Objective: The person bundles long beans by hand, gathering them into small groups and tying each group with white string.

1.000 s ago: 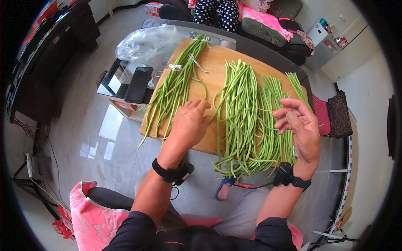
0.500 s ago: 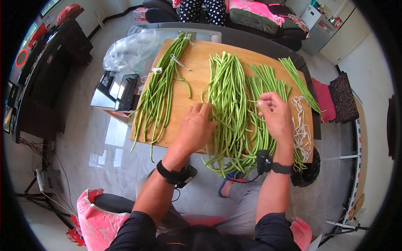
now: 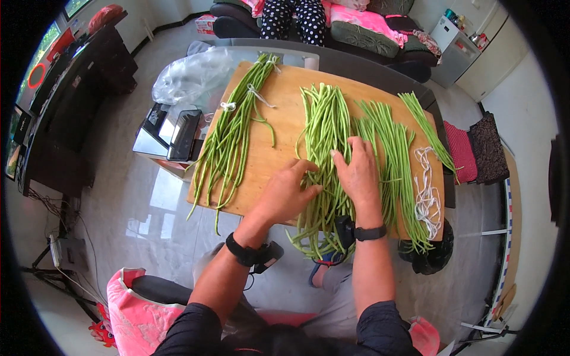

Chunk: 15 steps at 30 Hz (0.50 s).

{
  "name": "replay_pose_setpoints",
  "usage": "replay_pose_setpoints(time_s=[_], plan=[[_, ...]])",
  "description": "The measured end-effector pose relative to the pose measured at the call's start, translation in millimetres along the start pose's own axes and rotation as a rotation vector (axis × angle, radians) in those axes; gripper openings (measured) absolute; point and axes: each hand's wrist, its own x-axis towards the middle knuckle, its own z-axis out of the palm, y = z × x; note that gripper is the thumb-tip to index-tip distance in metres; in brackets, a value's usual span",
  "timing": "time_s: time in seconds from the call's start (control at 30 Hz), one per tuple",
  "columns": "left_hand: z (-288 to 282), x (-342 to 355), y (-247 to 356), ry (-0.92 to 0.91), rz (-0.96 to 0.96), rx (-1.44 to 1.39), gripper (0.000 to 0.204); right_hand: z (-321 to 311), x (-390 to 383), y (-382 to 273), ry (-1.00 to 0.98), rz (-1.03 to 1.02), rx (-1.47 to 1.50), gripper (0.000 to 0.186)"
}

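Long green beans (image 3: 325,124) lie as a thick loose pile in the middle of the wooden board (image 3: 279,139), their lower ends hanging past its near edge. At the pile's left side my left hand (image 3: 290,191) touches the beans, thumb and fingers apart. My right hand (image 3: 359,172) rests along the right side, also with fingers spread, and hides some beans. To the left lies a bean bundle (image 3: 237,130) tied with white string. Right of the pile are a flatter row of beans (image 3: 389,142) and a thin bunch (image 3: 424,124). Loose white strings (image 3: 426,202) lie at the board's right edge.
A clear plastic bag (image 3: 193,77) and a dark phone-like device (image 3: 185,135) are left of the board. A black bag (image 3: 432,255) sits below its right corner. Across the table, a person in polka-dot trousers (image 3: 294,21) sits on a sofa.
My right hand has moved left, from over the right-hand beans to the middle pile's side. My left hand has shifted slightly right and lower, its thumb now spread over the pile.
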Motion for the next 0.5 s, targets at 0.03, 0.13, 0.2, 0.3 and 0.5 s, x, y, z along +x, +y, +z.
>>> replay_pose_setpoints(time_s=[0.03,0.13,0.2,0.3,0.5], plan=[[-0.6,-0.2,-0.6,0.001,0.0,-0.036,0.04,3.3,-0.2,-1.1,0.015,-0.024,-0.003,0.04],[-6.7,0.0,-4.3,-0.025,-0.026,-0.137,0.039,5.6,1.8,-6.7,-0.113,0.0,0.1,0.038],[-7.9,0.0,-7.5,-0.055,-0.051,-0.203,0.038,8.0,0.2,-8.7,-0.076,-0.039,0.077,0.034],[-11.2,-2.7,-8.1,-0.073,-0.063,-0.266,0.036,7.7,6.6,-4.8,-0.043,-0.017,0.153,0.03],[-11.1,-1.5,-3.4,-0.007,-0.109,-0.159,0.034,7.5,13.5,0.8,0.016,0.083,0.172,0.031]])
